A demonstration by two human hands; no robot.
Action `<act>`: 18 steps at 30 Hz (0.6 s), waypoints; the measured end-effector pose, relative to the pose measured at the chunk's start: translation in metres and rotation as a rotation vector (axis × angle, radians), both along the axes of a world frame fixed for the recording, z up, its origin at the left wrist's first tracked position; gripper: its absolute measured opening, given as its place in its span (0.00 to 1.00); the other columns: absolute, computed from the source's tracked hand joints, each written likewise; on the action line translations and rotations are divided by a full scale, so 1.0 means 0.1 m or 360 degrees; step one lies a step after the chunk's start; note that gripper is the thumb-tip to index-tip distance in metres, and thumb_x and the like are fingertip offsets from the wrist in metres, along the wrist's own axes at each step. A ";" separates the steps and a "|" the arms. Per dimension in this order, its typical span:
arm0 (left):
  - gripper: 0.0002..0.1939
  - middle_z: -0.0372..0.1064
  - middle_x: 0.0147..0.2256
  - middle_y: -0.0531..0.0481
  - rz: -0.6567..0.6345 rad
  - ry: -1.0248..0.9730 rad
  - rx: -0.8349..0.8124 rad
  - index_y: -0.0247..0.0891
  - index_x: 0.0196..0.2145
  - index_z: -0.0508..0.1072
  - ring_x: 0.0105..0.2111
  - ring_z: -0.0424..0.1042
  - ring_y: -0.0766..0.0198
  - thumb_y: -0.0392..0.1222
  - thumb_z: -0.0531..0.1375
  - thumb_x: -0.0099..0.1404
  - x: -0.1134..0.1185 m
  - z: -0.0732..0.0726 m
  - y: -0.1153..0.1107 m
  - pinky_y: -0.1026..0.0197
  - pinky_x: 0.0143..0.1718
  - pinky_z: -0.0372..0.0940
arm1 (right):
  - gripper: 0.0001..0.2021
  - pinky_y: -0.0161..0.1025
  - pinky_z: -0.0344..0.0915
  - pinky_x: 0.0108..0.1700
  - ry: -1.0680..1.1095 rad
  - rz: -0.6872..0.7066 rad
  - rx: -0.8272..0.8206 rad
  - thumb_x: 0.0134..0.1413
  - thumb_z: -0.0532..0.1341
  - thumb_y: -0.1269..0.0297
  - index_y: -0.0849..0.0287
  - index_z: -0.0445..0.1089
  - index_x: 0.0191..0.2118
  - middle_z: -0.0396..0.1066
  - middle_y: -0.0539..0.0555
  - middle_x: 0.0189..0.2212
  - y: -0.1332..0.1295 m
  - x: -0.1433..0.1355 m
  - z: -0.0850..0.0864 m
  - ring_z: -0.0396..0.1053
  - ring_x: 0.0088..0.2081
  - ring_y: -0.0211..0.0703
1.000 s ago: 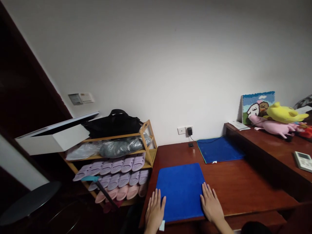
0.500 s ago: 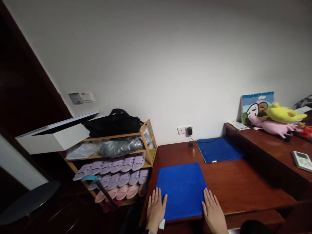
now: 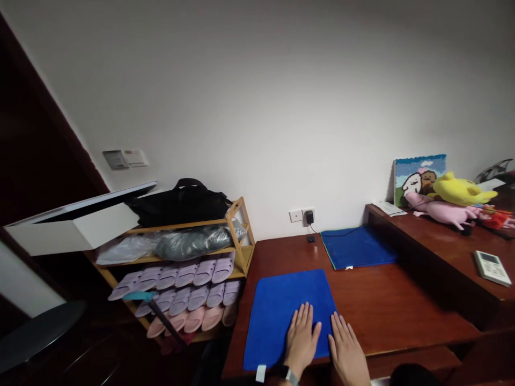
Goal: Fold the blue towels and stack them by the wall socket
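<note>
A bright blue cloth [image 3: 277, 305] lies spread flat on the reddish-brown table, a white tag [image 3: 260, 373] showing at its near left corner. On the right half of this cloth rests my left hand [image 3: 302, 336], palm down with the fingers stretched out. My right hand [image 3: 346, 346] is flat as well, fingers extended, at the cloth's right edge and partly over the bare wood. Neither hand grips anything. Farther back, a second, darker blue cloth [image 3: 356, 248] lies against the wall side of the table.
Left of the table [image 3: 402, 300] stands a wooden shoe rack [image 3: 241, 257] with purple and pink slippers and a black bag [image 3: 183, 205] on top. To the right, a raised ledge holds plush toys [image 3: 442, 206] and a white remote [image 3: 493, 268]. A plugged-in adapter [image 3: 309, 216] hangs at the wall.
My left hand has moved right, from the cloth's left edge onto its right half, close to my right hand. My right hand stays at the right edge. The view has shifted slightly.
</note>
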State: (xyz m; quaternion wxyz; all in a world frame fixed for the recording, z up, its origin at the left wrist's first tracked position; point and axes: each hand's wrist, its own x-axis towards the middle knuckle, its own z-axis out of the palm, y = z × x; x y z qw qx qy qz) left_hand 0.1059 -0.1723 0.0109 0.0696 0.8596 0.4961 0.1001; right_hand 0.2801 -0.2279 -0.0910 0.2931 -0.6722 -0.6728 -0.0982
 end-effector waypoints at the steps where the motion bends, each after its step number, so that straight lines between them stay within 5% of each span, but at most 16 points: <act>1: 0.35 0.45 0.74 0.49 0.0072 0.0041 0.0003 0.39 0.74 0.52 0.74 0.46 0.55 0.59 0.37 0.78 -0.15 0.00 0.03 0.46 0.74 0.49 | 0.29 0.52 0.59 0.69 0.0007 -0.0008 -0.0023 0.73 0.46 0.49 0.56 0.61 0.71 0.60 0.55 0.70 -0.01 0.00 0.02 0.59 0.70 0.53; 6: 0.38 0.43 0.74 0.43 0.0528 0.0222 0.0030 0.31 0.73 0.51 0.74 0.45 0.51 0.59 0.40 0.78 -1.08 -0.04 0.12 0.44 0.74 0.47 | 0.31 0.53 0.57 0.71 0.0065 -0.0027 -0.0212 0.72 0.43 0.48 0.58 0.60 0.71 0.57 0.54 0.71 -0.05 -0.02 0.10 0.56 0.71 0.53; 9: 0.37 0.43 0.74 0.43 0.0630 0.0227 0.0117 0.32 0.74 0.51 0.73 0.46 0.52 0.59 0.41 0.77 -1.43 -0.18 0.12 0.45 0.73 0.49 | 0.32 0.56 0.55 0.72 0.0064 -0.0036 -0.0426 0.71 0.42 0.48 0.59 0.60 0.71 0.56 0.54 0.71 -0.03 -0.02 0.18 0.55 0.72 0.54; 13: 0.38 0.45 0.73 0.43 0.0619 0.0205 0.0207 0.34 0.73 0.53 0.73 0.48 0.51 0.62 0.42 0.77 -1.50 -0.33 0.11 0.44 0.72 0.51 | 0.33 0.58 0.48 0.74 0.0050 -0.0102 -0.0615 0.71 0.40 0.50 0.59 0.56 0.73 0.53 0.54 0.72 0.20 0.01 0.49 0.51 0.73 0.54; 18: 0.38 0.46 0.73 0.44 0.0621 0.0186 0.0234 0.35 0.74 0.53 0.73 0.48 0.50 0.63 0.41 0.77 -1.45 -0.32 0.10 0.44 0.72 0.52 | 0.33 0.53 0.44 0.74 0.0101 -0.0054 -0.0770 0.71 0.38 0.54 0.64 0.51 0.74 0.49 0.55 0.74 0.67 0.09 0.91 0.46 0.75 0.51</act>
